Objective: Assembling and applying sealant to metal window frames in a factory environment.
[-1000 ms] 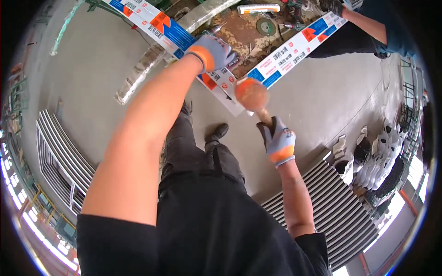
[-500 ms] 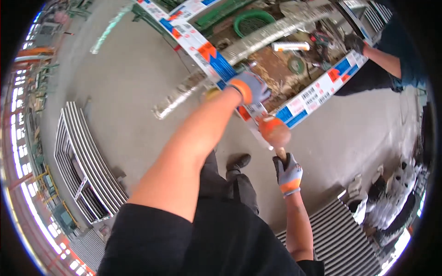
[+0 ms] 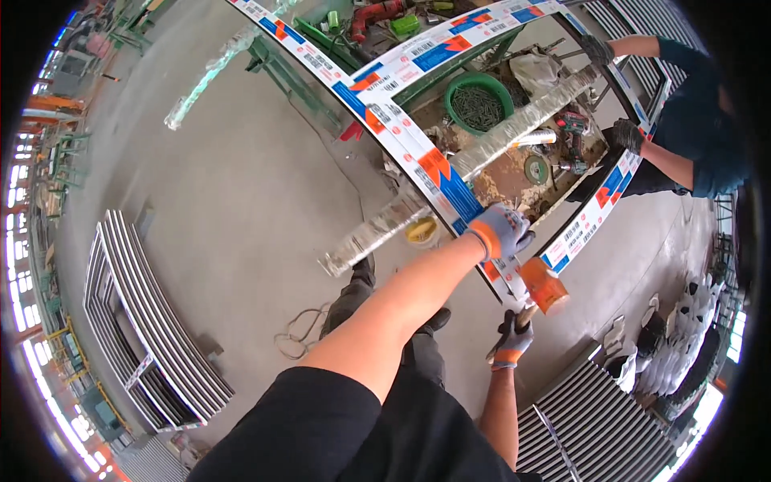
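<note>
My left hand (image 3: 502, 230), in a grey glove with an orange cuff, is curled over the near end of a window frame (image 3: 422, 157) whose bars carry white, blue and orange film. In my right hand (image 3: 512, 341), gloved alike, is the wooden handle of a mallet (image 3: 544, 287). The mallet's orange head is beside the frame's near corner, just right of the bar's end; whether it touches cannot be made out. Across the frame, a co-worker's dark-gloved hands (image 3: 626, 136) rest at its far right bar.
Under the frame, a wrapped beam (image 3: 482, 157) crosses a cluttered workbench with a green basin (image 3: 479, 103) of screws and a drill (image 3: 572, 124). A yellow tub (image 3: 422, 231) sits below. Stacked frames (image 3: 161, 329) lie left, metal profiles (image 3: 598, 422) lower right. A cable (image 3: 301, 333) loops near my feet.
The view has swung, so the frame and bench appear lower and farther right. The mallet head has shifted rightward off the bar's end. My left hand stays on the frame.
</note>
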A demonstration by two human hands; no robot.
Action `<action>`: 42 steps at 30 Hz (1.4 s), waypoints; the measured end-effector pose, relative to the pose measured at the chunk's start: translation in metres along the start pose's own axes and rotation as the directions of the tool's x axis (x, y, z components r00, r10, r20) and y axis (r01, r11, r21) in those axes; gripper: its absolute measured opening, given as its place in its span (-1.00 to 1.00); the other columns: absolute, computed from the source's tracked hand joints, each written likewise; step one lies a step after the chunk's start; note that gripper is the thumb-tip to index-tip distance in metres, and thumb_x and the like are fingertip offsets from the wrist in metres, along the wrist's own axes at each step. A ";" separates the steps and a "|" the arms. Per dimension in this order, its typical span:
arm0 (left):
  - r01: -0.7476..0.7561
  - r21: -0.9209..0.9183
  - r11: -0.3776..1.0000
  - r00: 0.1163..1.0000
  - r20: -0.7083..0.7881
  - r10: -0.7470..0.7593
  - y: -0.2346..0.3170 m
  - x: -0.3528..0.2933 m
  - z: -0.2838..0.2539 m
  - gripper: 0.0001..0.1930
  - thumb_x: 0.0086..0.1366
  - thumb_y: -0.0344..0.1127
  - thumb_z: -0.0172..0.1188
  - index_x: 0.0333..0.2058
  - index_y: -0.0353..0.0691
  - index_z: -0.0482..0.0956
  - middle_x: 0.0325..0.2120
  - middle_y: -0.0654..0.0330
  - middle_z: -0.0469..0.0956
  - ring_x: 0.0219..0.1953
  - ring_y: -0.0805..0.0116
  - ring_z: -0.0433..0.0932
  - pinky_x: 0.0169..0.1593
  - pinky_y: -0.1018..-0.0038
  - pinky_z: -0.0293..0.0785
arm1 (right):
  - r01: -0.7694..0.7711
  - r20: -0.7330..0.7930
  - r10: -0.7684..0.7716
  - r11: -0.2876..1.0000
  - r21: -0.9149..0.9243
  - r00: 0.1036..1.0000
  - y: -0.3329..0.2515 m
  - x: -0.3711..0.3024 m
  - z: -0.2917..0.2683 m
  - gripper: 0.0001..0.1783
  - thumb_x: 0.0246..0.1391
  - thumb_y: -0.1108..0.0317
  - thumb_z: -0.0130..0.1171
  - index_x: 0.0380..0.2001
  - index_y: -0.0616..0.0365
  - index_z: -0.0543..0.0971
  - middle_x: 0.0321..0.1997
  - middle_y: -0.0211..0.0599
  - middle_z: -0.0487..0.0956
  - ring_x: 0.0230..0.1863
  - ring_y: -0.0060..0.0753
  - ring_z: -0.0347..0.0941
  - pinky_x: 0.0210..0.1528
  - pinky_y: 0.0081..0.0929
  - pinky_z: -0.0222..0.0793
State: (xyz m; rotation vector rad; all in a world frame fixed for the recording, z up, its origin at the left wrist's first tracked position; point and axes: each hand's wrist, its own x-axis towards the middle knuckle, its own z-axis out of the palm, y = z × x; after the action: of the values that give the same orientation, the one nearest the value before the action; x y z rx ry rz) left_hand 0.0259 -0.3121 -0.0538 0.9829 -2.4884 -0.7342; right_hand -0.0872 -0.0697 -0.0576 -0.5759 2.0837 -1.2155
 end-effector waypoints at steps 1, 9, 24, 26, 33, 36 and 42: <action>-0.090 -0.078 0.993 0.969 -0.238 0.070 -0.005 -0.006 0.003 -0.82 0.10 -0.18 0.14 -0.48 -0.16 0.48 -0.51 0.11 0.51 -0.41 0.08 0.51 -0.27 0.21 0.42 | 0.055 -0.009 -0.055 0.998 0.023 0.998 0.010 0.004 -0.002 -0.84 0.01 0.38 0.28 -0.41 0.21 0.52 -0.60 -0.50 0.43 -0.59 -0.63 0.31 -0.52 -0.61 0.22; 0.287 -0.379 0.880 0.793 -0.421 -0.440 -0.121 -0.226 -0.046 -0.82 0.14 -0.51 0.11 -0.24 -0.22 0.47 -0.22 0.15 0.46 -0.16 0.26 0.44 -0.13 0.26 0.38 | -0.068 -0.216 0.175 0.902 0.427 0.960 0.001 0.007 0.009 -0.58 0.12 0.14 0.16 -0.12 0.30 0.50 -0.16 -0.18 0.58 -0.10 -0.33 0.51 -0.10 -0.27 0.46; 0.791 -0.035 0.610 0.608 -0.051 -0.792 -0.144 -0.318 -0.038 -0.56 0.25 0.02 0.07 -0.23 -0.33 0.53 -0.33 -0.17 0.57 -0.23 -0.18 0.53 -0.13 0.12 0.45 | -0.202 -0.043 0.328 0.675 0.710 0.944 0.007 0.035 0.014 -0.54 0.08 0.17 0.21 -0.06 0.30 0.46 -0.16 -0.20 0.55 -0.19 -0.27 0.54 -0.11 -0.36 0.53; 0.822 -0.066 0.566 0.564 -0.047 -0.824 -0.145 -0.322 -0.031 -0.52 0.25 0.05 0.08 -0.23 -0.36 0.52 -0.31 -0.20 0.56 -0.21 -0.18 0.52 -0.12 0.12 0.45 | -0.236 -0.051 0.356 0.715 0.658 0.933 0.004 0.034 0.014 -0.55 0.06 0.20 0.24 -0.08 0.30 0.47 -0.18 -0.21 0.56 -0.21 -0.29 0.55 -0.12 -0.37 0.53; 0.829 0.034 0.559 0.554 0.092 -0.827 -0.079 -0.344 0.029 -0.62 0.23 -0.20 0.07 -0.02 -0.26 0.42 -0.15 -0.18 0.50 -0.07 -0.17 0.43 0.02 0.10 0.36 | -0.252 -0.120 0.411 0.739 0.625 0.904 -0.009 0.026 0.014 -0.62 0.01 0.24 0.30 -0.17 0.27 0.54 -0.33 -0.38 0.56 -0.39 -0.49 0.49 -0.35 -0.57 0.43; 0.826 0.024 0.563 0.559 0.098 -0.824 -0.075 -0.346 0.030 -0.60 0.22 -0.19 0.09 -0.01 -0.27 0.41 -0.18 -0.17 0.51 -0.08 -0.18 0.43 0.01 0.09 0.35 | -0.207 -0.190 0.381 0.784 0.586 0.905 -0.002 0.029 0.013 -0.65 -0.02 0.22 0.33 -0.26 0.26 0.57 -0.44 -0.46 0.53 -0.50 -0.60 0.40 -0.49 -0.62 0.28; 0.715 0.182 0.676 0.677 0.065 -0.733 -0.106 -0.298 -0.025 -0.45 0.24 0.08 0.07 -0.03 -0.31 0.39 -0.24 -0.19 0.51 -0.19 -0.20 0.48 -0.09 0.05 0.41 | -0.229 -0.187 0.352 0.849 0.476 0.917 0.015 0.030 0.006 -0.68 -0.01 0.16 0.33 -0.33 0.18 0.55 -0.52 -0.50 0.47 -0.55 -0.64 0.35 -0.50 -0.60 0.31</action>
State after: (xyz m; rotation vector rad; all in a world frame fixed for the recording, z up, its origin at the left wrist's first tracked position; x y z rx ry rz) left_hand 0.2998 -0.1749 -0.1383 2.1104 -2.2191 -0.8613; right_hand -0.1043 -0.0856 -0.0822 0.1286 1.9105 -1.5824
